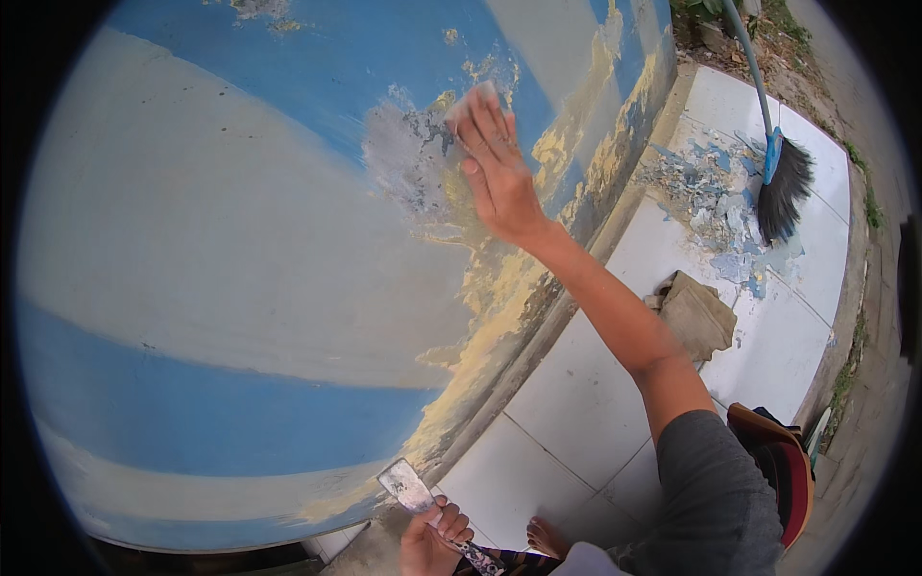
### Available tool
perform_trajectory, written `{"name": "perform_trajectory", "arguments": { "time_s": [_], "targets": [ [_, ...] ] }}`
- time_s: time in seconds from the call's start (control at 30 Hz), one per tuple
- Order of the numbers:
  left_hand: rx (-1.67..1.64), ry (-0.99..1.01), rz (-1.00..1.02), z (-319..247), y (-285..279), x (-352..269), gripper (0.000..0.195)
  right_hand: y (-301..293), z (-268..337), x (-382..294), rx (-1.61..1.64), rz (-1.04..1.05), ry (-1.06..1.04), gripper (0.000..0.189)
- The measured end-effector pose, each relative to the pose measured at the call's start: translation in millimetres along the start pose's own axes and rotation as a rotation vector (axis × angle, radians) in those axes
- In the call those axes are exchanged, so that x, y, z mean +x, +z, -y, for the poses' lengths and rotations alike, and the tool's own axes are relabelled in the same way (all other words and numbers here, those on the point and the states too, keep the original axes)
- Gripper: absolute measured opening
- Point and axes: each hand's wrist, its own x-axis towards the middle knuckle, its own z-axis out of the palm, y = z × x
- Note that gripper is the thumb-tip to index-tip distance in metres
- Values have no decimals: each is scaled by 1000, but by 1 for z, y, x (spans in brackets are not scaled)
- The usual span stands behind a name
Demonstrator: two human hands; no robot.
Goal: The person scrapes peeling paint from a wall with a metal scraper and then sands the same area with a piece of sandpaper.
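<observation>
My right hand (500, 169) reaches out to a painted wall (216, 216) with blue and grey bands. Its fingers are blurred and press a small pale sheet (486, 90), possibly sandpaper, flat to the surface. Beside the fingers is a bare patch of rough grey plaster (407, 155), with yellowish old paint around it. Low in the view, my left hand (436, 533) grips a putty knife (407, 486) by its patterned handle. The stained metal blade points up and left, near the wall's lower edge; whether it touches the wall I cannot tell.
White floor tiles (569, 403) run along the wall's foot. Paint flakes (709, 194) lie heaped there beside a black-bristled broom (785, 187). A folded brown cloth (695, 313) lies under my right forearm. A dark red and black item (781, 475) is beside my sleeve, and my bare foot (546, 536) shows below.
</observation>
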Motion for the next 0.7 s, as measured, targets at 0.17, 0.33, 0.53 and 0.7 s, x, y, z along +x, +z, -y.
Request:
{"name": "perform_trajectory", "arguments": {
  "time_s": [0.17, 0.33, 0.53, 0.7],
  "targets": [
    [-14, 25, -8, 12, 3, 8, 12, -21, -40, 47, -79, -228, 251, 48],
    [22, 26, -34, 0, 16, -1, 15, -14, -10, 25, -56, 102, -117, 49],
    [-54, -7, 52, 12, 41, -9, 8, -13, -13, 19, -32, -53, 95, 48],
    [-11, 50, -87, 9, 28, 8, 9, 5, 13, 9, 54, 165, -162, 50]
  ]
}}
